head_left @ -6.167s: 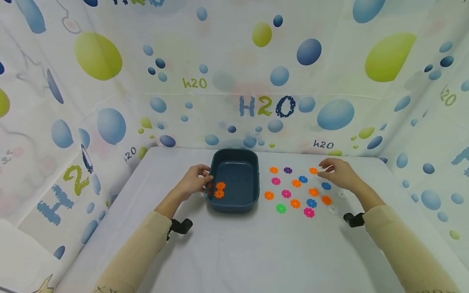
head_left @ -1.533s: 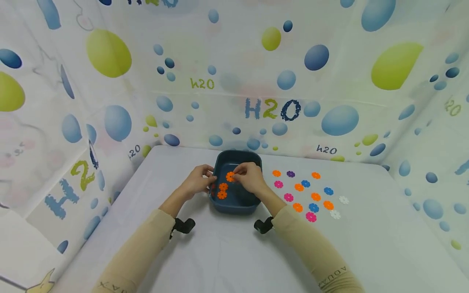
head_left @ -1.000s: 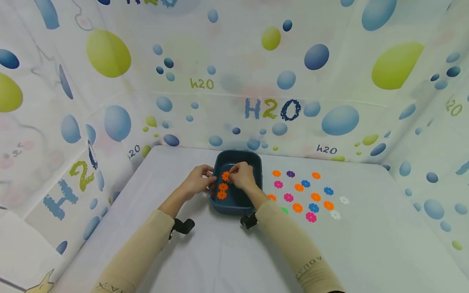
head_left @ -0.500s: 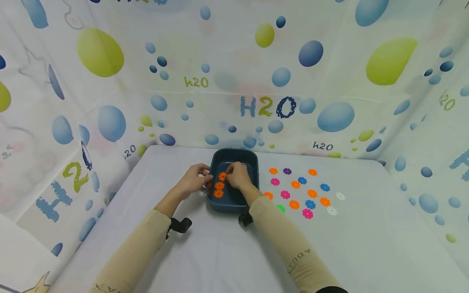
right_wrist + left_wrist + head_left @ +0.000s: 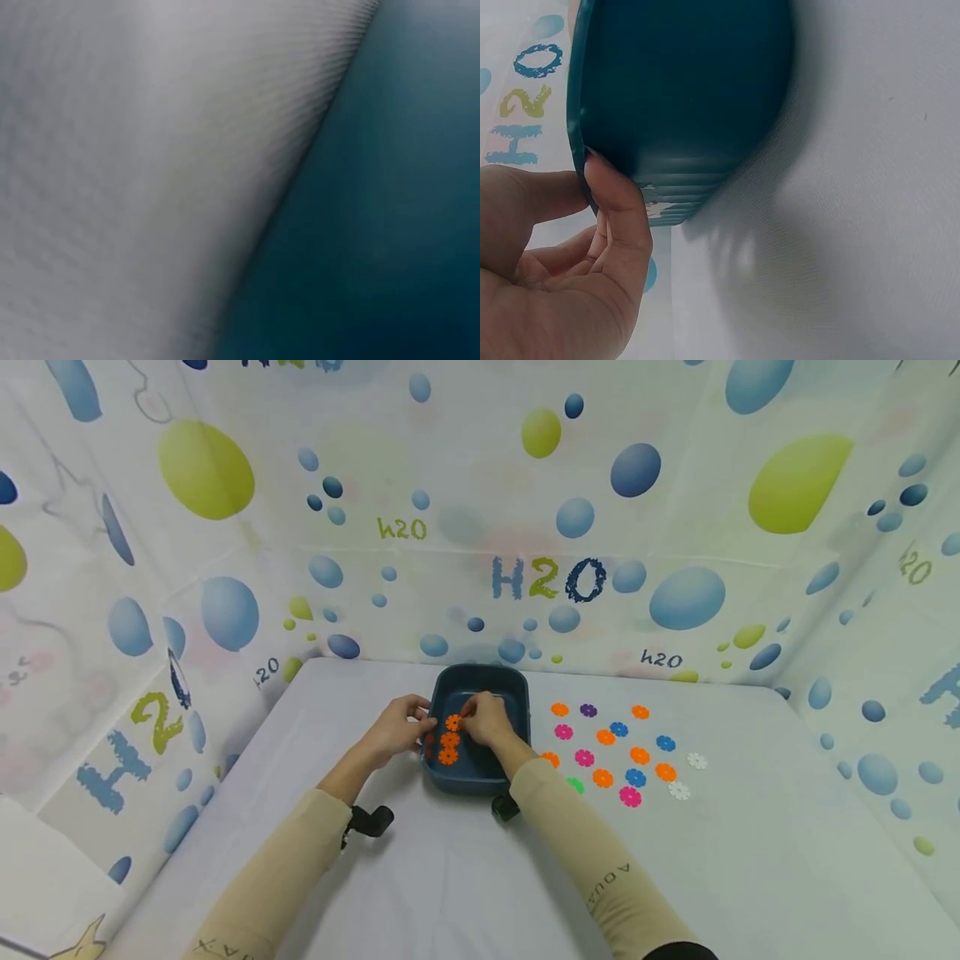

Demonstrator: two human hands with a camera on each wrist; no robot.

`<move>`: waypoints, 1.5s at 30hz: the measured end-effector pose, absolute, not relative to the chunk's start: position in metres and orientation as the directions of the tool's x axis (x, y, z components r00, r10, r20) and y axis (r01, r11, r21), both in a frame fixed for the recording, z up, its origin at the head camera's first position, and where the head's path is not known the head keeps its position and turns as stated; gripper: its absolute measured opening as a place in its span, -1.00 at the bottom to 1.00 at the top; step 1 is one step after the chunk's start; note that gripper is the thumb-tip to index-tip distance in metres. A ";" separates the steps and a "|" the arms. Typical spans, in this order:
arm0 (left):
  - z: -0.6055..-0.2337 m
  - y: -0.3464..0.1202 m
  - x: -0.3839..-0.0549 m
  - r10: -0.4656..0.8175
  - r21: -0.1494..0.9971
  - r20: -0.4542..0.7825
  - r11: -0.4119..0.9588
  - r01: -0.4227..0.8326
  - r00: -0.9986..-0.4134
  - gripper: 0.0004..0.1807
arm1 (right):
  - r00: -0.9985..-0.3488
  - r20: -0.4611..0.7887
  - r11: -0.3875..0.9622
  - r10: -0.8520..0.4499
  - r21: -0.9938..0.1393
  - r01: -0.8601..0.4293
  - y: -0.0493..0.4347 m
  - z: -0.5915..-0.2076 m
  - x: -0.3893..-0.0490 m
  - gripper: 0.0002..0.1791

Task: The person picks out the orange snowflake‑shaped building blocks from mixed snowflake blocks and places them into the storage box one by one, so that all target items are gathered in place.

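In the head view a dark blue-green plastic bin (image 5: 467,786) stands on the white cloth. My left hand (image 5: 393,728) pinches its left rim between thumb and fingers; the left wrist view shows the thumb (image 5: 615,187) inside the edge. Over the bin's inside, my right hand (image 5: 489,720) pinches an orange flower-shaped disc (image 5: 453,722) at its right edge. Directly in front of it, two more orange flower discs (image 5: 448,748) lie in a row along the left wall. The right wrist view holds only cloth and the bin's wall (image 5: 375,210), no fingers.
Right of the bin, loose flower discs lie spread on the cloth: several orange (image 5: 640,756), several blue (image 5: 635,777) and pink (image 5: 630,797), a purple one (image 5: 588,711), a partly hidden green one (image 5: 575,786) and two white (image 5: 697,762). A patterned curtain (image 5: 465,535) hangs behind.
My right hand has come from the discs at the right into the bin with an orange disc, then shifted it left, in line with the other two. My left hand keeps its hold on the rim.
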State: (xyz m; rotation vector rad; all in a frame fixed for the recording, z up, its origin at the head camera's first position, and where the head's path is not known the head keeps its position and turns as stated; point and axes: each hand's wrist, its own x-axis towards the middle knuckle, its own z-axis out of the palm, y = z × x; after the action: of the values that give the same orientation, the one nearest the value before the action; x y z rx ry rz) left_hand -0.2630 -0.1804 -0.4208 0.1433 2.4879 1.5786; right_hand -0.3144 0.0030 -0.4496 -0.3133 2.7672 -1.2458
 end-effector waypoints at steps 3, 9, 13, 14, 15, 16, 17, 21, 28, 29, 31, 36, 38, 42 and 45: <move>-0.422 -0.180 -0.262 0.182 0.903 -0.117 0.429 -0.028 -0.976 -0.55 | -0.973 0.000 0.640 -0.233 -0.753 -0.153 0.003 -0.451 -0.314 -0.90; -0.421 -0.179 -0.263 0.187 0.905 -0.110 0.426 -0.020 -0.976 -0.55 | -0.967 -0.004 0.642 -0.256 -0.749 -0.167 0.003 -0.452 -0.316 -0.87; -0.420 -0.179 -0.263 0.188 0.903 -0.112 0.429 -0.020 -0.976 -0.54 | -0.964 -0.014 0.645 -0.265 -0.746 -0.166 0.004 -0.451 -0.317 -0.87; -0.420 -0.178 -0.263 0.189 0.902 -0.113 0.431 -0.021 -0.975 -0.54 | -0.964 -0.018 0.646 -0.265 -0.746 -0.164 0.004 -0.451 -0.317 -0.87; -0.419 -0.178 -0.263 0.191 0.901 -0.114 0.433 -0.020 -0.975 -0.54 | -0.964 -0.020 0.647 -0.266 -0.745 -0.163 0.004 -0.451 -0.317 -0.87; -0.419 -0.178 -0.263 0.193 0.901 -0.113 0.434 -0.018 -0.975 -0.54 | -0.964 -0.023 0.649 -0.266 -0.743 -0.162 0.004 -0.451 -0.316 -0.87; -0.419 -0.178 -0.263 0.192 0.900 -0.114 0.435 -0.019 -0.975 -0.53 | -0.964 -0.026 0.650 -0.266 -0.743 -0.159 0.004 -0.450 -0.316 -0.86; -0.419 -0.178 -0.263 0.188 0.900 -0.113 0.435 -0.021 -0.976 -0.53 | -0.963 -0.027 0.656 -0.267 -0.737 -0.161 0.005 -0.449 -0.314 -0.84; -0.421 -0.179 -0.263 0.191 0.906 -0.109 0.424 -0.019 -0.975 -0.54 | -0.951 0.021 0.658 -0.309 -0.717 -0.230 0.006 -0.441 -0.310 -0.73; -0.421 -0.180 -0.263 0.195 0.906 -0.107 0.423 -0.015 -0.975 -0.53 | -0.949 0.025 0.654 -0.316 -0.719 -0.236 0.006 -0.439 -0.308 -0.72; -0.420 -0.179 -0.263 0.201 0.905 -0.107 0.426 -0.011 -0.974 -0.53 | -0.944 0.034 0.648 -0.329 -0.719 -0.252 0.007 -0.434 -0.305 -0.70; -0.417 -0.179 -0.261 0.202 0.900 -0.105 0.435 -0.007 -0.974 -0.53 | -0.924 0.061 0.632 -0.377 -0.712 -0.305 0.014 -0.419 -0.296 -0.68; -0.417 -0.180 -0.261 0.199 0.900 -0.108 0.436 -0.011 -0.974 -0.53 | -0.915 0.069 0.625 -0.397 -0.709 -0.325 0.019 -0.415 -0.291 -0.66; -0.417 -0.180 -0.262 0.199 0.901 -0.109 0.433 -0.013 -0.974 -0.53 | -0.897 0.092 0.614 -0.433 -0.698 -0.368 0.030 -0.407 -0.282 -0.64; -0.419 -0.180 -0.262 0.197 0.904 -0.116 0.427 -0.022 -0.974 -0.55 | -0.883 0.108 0.606 -0.456 -0.689 -0.397 0.042 -0.403 -0.275 -0.65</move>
State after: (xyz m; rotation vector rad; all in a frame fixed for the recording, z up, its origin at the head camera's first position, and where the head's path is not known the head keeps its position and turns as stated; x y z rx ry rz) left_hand -0.2620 -0.1798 -0.4189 0.1541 2.4751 1.5719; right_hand -0.2746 0.0420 -0.4028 -0.7299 2.7439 -1.1482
